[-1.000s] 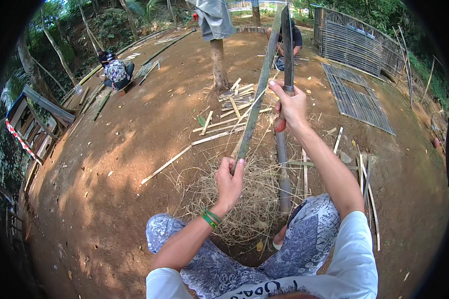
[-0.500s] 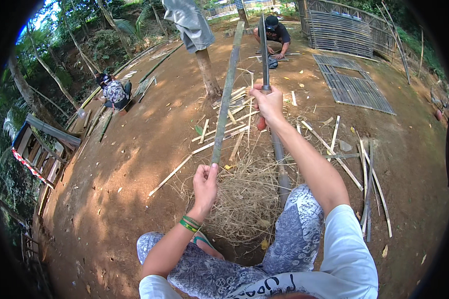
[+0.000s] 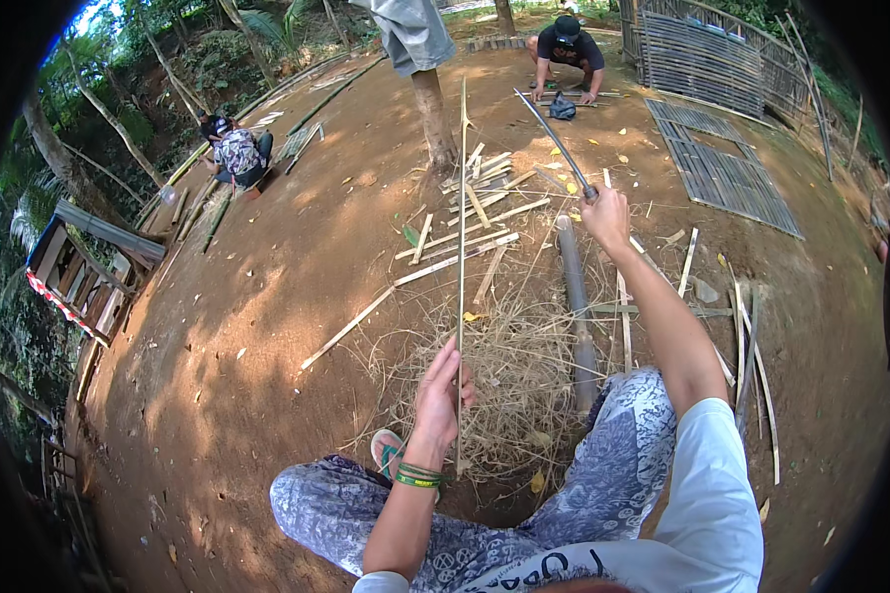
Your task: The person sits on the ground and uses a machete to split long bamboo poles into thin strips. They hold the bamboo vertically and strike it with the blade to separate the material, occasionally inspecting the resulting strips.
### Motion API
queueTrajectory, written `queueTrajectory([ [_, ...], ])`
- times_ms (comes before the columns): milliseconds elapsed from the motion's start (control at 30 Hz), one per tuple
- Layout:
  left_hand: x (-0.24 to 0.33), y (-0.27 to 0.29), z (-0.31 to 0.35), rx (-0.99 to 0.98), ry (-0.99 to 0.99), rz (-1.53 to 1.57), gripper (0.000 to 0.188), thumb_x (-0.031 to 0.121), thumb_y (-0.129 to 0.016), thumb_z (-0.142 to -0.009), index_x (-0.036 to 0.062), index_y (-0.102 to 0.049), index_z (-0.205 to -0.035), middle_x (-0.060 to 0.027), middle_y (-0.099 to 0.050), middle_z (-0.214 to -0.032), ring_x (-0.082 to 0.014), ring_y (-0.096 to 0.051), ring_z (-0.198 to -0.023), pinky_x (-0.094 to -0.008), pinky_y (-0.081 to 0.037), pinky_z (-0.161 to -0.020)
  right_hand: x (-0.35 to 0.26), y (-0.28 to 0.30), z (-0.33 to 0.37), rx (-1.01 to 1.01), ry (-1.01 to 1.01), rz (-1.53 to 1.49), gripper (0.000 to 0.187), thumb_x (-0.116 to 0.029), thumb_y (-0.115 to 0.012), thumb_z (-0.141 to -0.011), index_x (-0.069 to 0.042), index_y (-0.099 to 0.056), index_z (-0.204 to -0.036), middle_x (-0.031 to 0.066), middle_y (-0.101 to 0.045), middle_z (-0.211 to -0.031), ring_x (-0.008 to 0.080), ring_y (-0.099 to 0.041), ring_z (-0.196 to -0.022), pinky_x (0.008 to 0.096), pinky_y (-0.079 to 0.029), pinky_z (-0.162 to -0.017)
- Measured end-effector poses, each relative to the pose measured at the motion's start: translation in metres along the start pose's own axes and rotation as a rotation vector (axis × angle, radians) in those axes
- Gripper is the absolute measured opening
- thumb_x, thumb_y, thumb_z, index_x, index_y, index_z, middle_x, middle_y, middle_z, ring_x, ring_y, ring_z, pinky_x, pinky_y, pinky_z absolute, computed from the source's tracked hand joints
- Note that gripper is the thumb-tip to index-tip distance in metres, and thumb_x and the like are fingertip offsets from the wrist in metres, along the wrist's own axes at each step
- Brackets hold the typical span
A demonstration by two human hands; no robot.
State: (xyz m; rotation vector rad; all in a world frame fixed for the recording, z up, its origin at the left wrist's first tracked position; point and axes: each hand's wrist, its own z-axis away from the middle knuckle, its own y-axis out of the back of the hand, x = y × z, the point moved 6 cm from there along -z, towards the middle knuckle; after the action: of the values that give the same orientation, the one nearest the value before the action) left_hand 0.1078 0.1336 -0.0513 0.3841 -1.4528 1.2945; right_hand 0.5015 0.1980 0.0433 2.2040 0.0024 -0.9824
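Note:
My left hand (image 3: 439,397) grips the lower part of a long bamboo strip (image 3: 462,252), held upright and seen edge-on as a thin line. A wisp of fibre sticks out near its upper end. My right hand (image 3: 605,215) is closed round the handle of a machete (image 3: 556,141). The dark blade slants up and to the left, apart from the strip. Between my legs, a heap of curly bamboo shavings (image 3: 524,390) lies below both hands. A grey bamboo pole (image 3: 578,306) rests beside the heap, against my right leg.
Cut bamboo slats (image 3: 470,222) are scattered ahead, near a thin tree trunk (image 3: 432,119) hung with grey cloth. More strips (image 3: 752,366) lie to my right. A woven bamboo panel (image 3: 732,168) is farther off. One person (image 3: 569,59) crouches ahead; another (image 3: 237,156) sits at far left.
The strip has turned from its flat green face to edge-on and stands straighter. My right hand has moved right and slightly down, and the machete now tilts left, away from the strip.

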Motion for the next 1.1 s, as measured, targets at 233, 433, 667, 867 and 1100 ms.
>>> queueTrajectory([
  [233,-0.035,0.021,0.019,-0.062,0.181,0.340,0.048,0.017,-0.053,-0.102,0.0129,-0.040,-0.148,0.0023,-0.045,-0.079,-0.0080,-0.046,-0.062,-0.0215,-0.040,-0.054,0.000,-0.011,0.007,-0.184,0.014,0.013,0.018,-0.012,-0.069,-0.079,0.003,-0.074,-0.087,0.0220,-0.070,-0.072,0.0322,-0.071,-0.069,0.0434,-0.057,-0.072],
  [433,-0.075,0.059,0.020,0.047,0.375,0.382,0.043,0.021,-0.050,-0.104,-0.0023,-0.045,-0.139,-0.0013,-0.055,-0.085,-0.0110,-0.051,-0.068,-0.0245,-0.047,-0.061,0.015,-0.052,0.029,-0.440,0.079,0.150,0.022,-0.016,-0.068,-0.078,0.006,-0.072,-0.078,0.0257,-0.066,-0.067,0.0350,-0.069,-0.064,0.0457,-0.056,-0.068],
  [667,-0.078,0.075,0.030,0.129,0.340,0.292,0.036,0.028,-0.045,-0.106,-0.0022,-0.052,-0.125,-0.0068,-0.063,-0.088,-0.0155,-0.062,-0.075,-0.0272,-0.056,-0.069,-0.009,-0.079,0.058,-0.626,0.205,0.142,0.024,-0.020,-0.071,-0.078,0.004,-0.071,-0.075,0.0183,-0.066,-0.062,0.0260,-0.064,-0.056,0.0425,-0.055,-0.061],
  [867,-0.044,0.064,0.053,0.275,0.145,0.254,0.039,0.040,-0.046,-0.105,0.0049,-0.051,-0.121,-0.0235,-0.069,-0.104,-0.0276,-0.069,-0.086,-0.0371,-0.057,-0.081,-0.032,-0.090,0.075,-0.720,0.188,0.011,0.022,-0.019,-0.073,-0.080,0.000,-0.069,-0.071,0.0104,-0.061,-0.057,0.0161,-0.055,-0.051,0.0345,-0.048,-0.051],
  [1100,-0.014,0.049,0.053,0.120,-0.061,0.243,0.069,0.056,-0.033,-0.104,-0.0055,-0.048,-0.130,-0.0315,-0.057,-0.130,-0.0381,-0.065,-0.107,-0.0434,-0.054,-0.094,-0.040,-0.090,0.092,-0.819,0.085,-0.098,0.032,-0.028,-0.079,-0.081,-0.003,-0.065,-0.066,0.0079,-0.066,-0.058,0.0147,-0.062,-0.052,0.0336,-0.049,-0.056],
])
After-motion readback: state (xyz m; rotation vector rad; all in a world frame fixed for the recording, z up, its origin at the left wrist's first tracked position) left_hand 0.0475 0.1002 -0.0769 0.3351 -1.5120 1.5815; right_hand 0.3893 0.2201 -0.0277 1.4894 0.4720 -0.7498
